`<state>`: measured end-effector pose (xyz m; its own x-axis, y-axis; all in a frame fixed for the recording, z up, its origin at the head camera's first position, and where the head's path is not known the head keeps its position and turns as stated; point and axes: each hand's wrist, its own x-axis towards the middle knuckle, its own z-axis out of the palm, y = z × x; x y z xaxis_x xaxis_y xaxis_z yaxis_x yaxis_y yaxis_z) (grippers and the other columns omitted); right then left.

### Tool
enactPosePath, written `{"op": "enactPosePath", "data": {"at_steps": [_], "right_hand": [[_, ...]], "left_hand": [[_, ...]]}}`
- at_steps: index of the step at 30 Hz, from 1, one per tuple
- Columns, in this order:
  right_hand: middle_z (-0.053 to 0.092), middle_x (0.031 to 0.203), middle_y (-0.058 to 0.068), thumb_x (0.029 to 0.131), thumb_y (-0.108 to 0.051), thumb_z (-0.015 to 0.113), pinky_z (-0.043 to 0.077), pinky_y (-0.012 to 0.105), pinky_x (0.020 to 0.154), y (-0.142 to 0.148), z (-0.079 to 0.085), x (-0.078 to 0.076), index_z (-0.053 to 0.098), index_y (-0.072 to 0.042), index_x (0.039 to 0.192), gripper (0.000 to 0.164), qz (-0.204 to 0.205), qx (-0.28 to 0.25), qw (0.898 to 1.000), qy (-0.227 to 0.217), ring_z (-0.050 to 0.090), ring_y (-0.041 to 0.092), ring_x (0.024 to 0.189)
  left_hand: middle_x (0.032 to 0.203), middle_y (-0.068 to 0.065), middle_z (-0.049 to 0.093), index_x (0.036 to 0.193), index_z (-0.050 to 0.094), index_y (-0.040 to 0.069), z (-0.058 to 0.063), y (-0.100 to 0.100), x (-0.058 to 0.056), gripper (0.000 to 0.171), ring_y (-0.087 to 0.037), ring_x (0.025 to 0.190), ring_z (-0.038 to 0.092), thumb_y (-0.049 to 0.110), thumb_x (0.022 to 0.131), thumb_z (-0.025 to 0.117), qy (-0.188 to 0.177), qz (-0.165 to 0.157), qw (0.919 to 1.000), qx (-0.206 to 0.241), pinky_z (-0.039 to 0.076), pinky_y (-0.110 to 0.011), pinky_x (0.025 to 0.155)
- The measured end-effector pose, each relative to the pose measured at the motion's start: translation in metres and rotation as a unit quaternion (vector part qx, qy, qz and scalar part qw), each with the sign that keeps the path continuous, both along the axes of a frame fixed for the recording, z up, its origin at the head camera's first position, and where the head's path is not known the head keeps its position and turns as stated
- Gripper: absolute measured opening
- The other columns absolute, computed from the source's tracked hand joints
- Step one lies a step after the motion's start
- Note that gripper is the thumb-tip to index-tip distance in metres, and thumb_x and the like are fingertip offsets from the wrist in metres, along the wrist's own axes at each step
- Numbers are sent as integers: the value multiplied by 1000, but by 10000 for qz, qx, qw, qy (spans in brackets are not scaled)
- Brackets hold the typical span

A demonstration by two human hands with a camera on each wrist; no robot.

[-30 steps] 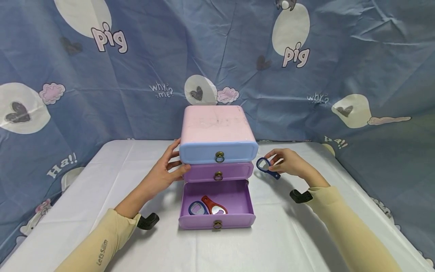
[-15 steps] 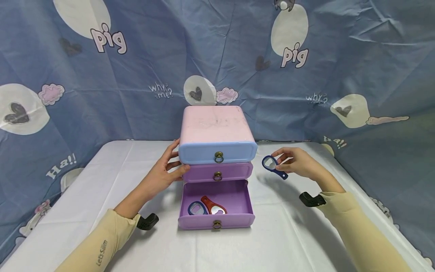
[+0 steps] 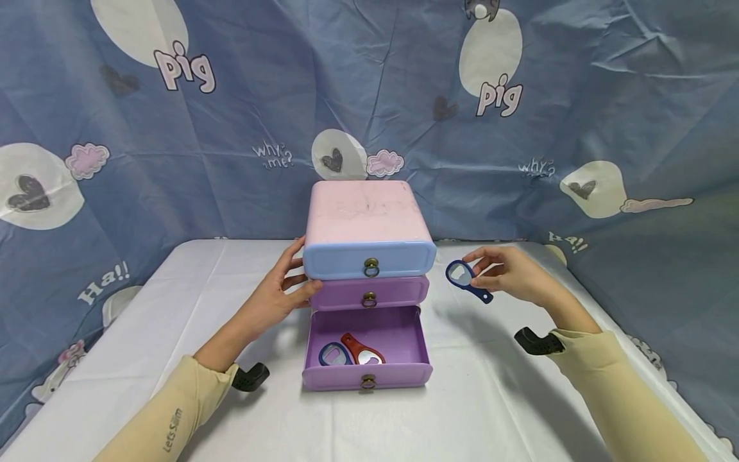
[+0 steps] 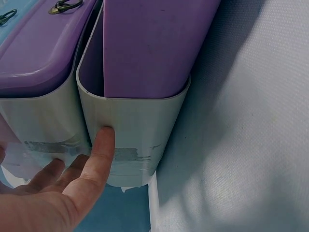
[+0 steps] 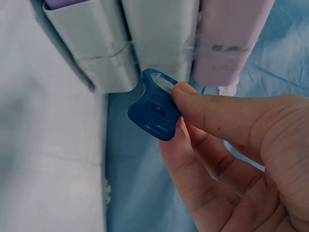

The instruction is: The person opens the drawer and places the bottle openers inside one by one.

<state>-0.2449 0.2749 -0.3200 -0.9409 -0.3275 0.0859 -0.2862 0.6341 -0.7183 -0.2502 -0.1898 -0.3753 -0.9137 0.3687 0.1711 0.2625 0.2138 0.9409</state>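
My right hand pinches a blue bottle opener between thumb and fingers, to the right of the drawer unit. In the right wrist view the blue bottle opener shows its handle end toward the camera. My left hand rests against the left side of the stacked drawer unit, its thumb by the purple middle drawer. The left wrist view shows fingertips touching the pale side wall. In the pulled-out bottom drawer lie another blue bottle opener and a red bottle opener.
The blue top drawer and the middle drawer are closed, each with a ring pull. A white cloth covers the table. Behind the unit hangs a blue printed curtain.
My right hand has moved rightward and slightly up with the blue bottle opener, away from the drawer unit. My left hand has stayed in place.
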Motion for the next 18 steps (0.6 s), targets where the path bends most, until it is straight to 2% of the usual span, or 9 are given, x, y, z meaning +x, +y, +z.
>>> {"op": "enactPosePath", "data": {"at_steps": [5,18], "right_hand": [[72,105,15,94,-6,83,62,26,75,-5,6,5,70,-1,133,42,28,52,10000,58,74,12,84],[74,100,13,90,-3,85,62,27,73,-19,13,17,72,0,130,42,344,-5,9991,234,75,14,86]], "left_hand": [[171,-20,27,170,13,50,0,0,0,90,-48,155,39,28,106,72,6,-4,10000,1,61,-56,100],[171,-19,28,170,14,51,-1,0,0,89,-49,155,39,28,106,72,17,-4,10000,0,61,-57,100]]}}
